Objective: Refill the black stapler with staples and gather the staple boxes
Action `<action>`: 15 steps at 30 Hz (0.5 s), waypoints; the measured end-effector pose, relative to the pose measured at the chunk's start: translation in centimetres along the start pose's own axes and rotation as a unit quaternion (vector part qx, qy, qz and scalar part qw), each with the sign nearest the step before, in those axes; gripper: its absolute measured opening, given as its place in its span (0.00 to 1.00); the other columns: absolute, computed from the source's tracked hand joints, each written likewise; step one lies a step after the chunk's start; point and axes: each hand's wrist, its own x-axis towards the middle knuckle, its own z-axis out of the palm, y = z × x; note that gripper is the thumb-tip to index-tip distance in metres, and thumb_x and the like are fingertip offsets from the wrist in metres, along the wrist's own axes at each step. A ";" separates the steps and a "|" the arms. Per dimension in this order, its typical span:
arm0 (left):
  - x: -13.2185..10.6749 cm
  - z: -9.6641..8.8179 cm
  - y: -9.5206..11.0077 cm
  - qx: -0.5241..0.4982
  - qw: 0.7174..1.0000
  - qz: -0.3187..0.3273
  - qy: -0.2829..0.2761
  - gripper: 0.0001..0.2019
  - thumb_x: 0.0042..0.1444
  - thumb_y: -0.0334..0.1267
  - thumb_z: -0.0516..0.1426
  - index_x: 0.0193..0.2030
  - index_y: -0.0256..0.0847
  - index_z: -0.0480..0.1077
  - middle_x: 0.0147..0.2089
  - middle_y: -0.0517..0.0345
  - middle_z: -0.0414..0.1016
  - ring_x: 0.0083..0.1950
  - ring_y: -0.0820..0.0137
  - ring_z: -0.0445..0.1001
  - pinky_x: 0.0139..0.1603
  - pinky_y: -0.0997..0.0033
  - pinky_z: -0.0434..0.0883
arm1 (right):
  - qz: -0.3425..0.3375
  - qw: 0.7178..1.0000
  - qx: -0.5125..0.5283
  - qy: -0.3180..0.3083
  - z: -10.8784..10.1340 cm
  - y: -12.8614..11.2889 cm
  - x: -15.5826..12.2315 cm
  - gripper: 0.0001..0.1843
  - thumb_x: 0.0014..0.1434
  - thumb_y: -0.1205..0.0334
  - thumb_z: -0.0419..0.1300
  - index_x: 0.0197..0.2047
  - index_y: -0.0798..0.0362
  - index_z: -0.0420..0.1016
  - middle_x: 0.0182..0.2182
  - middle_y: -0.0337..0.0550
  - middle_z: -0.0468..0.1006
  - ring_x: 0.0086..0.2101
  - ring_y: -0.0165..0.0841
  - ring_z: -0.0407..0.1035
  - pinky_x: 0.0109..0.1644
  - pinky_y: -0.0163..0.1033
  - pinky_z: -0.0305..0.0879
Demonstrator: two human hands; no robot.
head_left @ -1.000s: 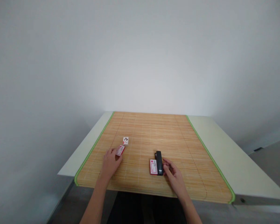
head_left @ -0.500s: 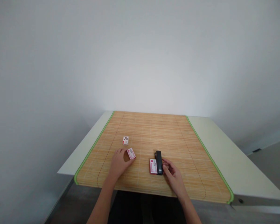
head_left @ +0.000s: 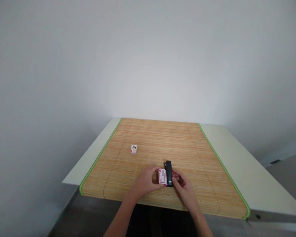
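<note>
My left hand (head_left: 146, 181) grips a small white box with a red border and label (head_left: 162, 176), thumb at its near end and fingers at its far end. This box sits where another like it lay; that other box is hidden, apparently underneath. Right beside it lies a black stapler (head_left: 169, 173), lengthwise on the mat. My right hand (head_left: 184, 187) rests at the stapler's right side, its thumb and curled fingers apart and touching or nearly touching that edge. Farther back on the left stands a small white box with a dark picture (head_left: 134, 149), away from both hands.
A bamboo mat with green edging (head_left: 162, 138) covers the middle of the white table (head_left: 233, 158). A plain pale wall (head_left: 153, 65) rises directly behind the table. The mat's front edge runs close to my body.
My left hand has carried its red-bordered box to the right, to the spot of the other box beside the stapler. My right hand has stayed at the stapler; the view shifted slightly.
</note>
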 end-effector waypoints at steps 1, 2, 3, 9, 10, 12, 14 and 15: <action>0.0 0.1 -0.1 -0.001 1.000 -0.002 0.000 0.32 0.47 0.48 0.71 0.59 0.48 0.72 0.57 0.51 0.77 0.58 0.52 0.75 0.62 0.52 0.70 | -0.001 1.000 0.004 0.002 0.0 0.1 0.0 0.31 0.58 0.40 0.68 0.59 0.49 0.78 0.42 0.48 0.82 0.43 0.42 0.76 0.52 0.48 0.74; -0.1 0.2 -0.1 -0.004 1.000 -0.003 -0.001 0.32 0.47 0.48 0.71 0.60 0.48 0.72 0.57 0.51 0.77 0.58 0.53 0.75 0.62 0.52 0.70 | -0.001 1.000 0.007 0.003 0.1 0.2 0.0 0.31 0.58 0.40 0.69 0.58 0.49 0.78 0.42 0.48 0.82 0.43 0.42 0.76 0.51 0.48 0.75; -0.1 0.3 -0.1 -0.008 1.000 -0.003 -0.003 0.32 0.48 0.47 0.71 0.60 0.48 0.71 0.58 0.51 0.77 0.58 0.54 0.75 0.62 0.53 0.70 | 0.000 1.000 0.009 0.003 0.1 0.2 0.0 0.31 0.57 0.40 0.69 0.58 0.49 0.78 0.42 0.48 0.82 0.42 0.42 0.76 0.51 0.48 0.75; 0.1 1.0 0.0 -0.022 1.000 0.002 0.008 0.33 0.48 0.43 0.71 0.61 0.48 0.70 0.59 0.51 0.77 0.60 0.54 0.74 0.64 0.53 0.70 | -0.002 1.000 0.013 -0.003 0.0 0.1 0.1 0.31 0.56 0.41 0.70 0.57 0.49 0.78 0.42 0.49 0.82 0.43 0.42 0.77 0.50 0.48 0.76; 0.0 1.2 -0.1 -0.024 1.000 0.001 0.008 0.32 0.49 0.43 0.71 0.62 0.49 0.70 0.60 0.51 0.76 0.61 0.54 0.74 0.64 0.53 0.69 | -0.002 1.000 0.012 -0.003 0.0 0.1 0.1 0.31 0.56 0.41 0.70 0.57 0.49 0.78 0.42 0.49 0.82 0.43 0.42 0.77 0.49 0.48 0.76; -0.3 1.4 -0.4 -0.028 1.000 -0.003 0.003 0.35 0.49 0.46 0.71 0.64 0.50 0.69 0.63 0.51 0.75 0.63 0.54 0.73 0.67 0.52 0.68 | 0.000 1.000 0.011 -0.005 0.0 0.2 0.1 0.30 0.56 0.42 0.70 0.57 0.49 0.78 0.42 0.48 0.82 0.42 0.41 0.77 0.50 0.48 0.76; -0.7 1.5 -1.0 -0.031 0.999 -0.014 0.001 0.44 0.46 0.51 0.73 0.69 0.51 0.64 0.69 0.50 0.69 0.67 0.52 0.69 0.70 0.49 0.66 | 0.001 1.000 0.014 -0.004 -0.1 0.3 0.1 0.31 0.57 0.43 0.70 0.59 0.48 0.77 0.42 0.48 0.81 0.43 0.41 0.77 0.51 0.49 0.76; -0.8 1.4 -1.5 -0.030 0.999 -0.020 0.011 0.47 0.46 0.53 0.73 0.72 0.52 0.61 0.71 0.50 0.65 0.70 0.52 0.67 0.71 0.49 0.64 | 0.001 1.000 0.017 -0.002 -0.1 0.3 0.1 0.32 0.57 0.43 0.70 0.60 0.48 0.76 0.42 0.48 0.81 0.42 0.41 0.77 0.51 0.49 0.76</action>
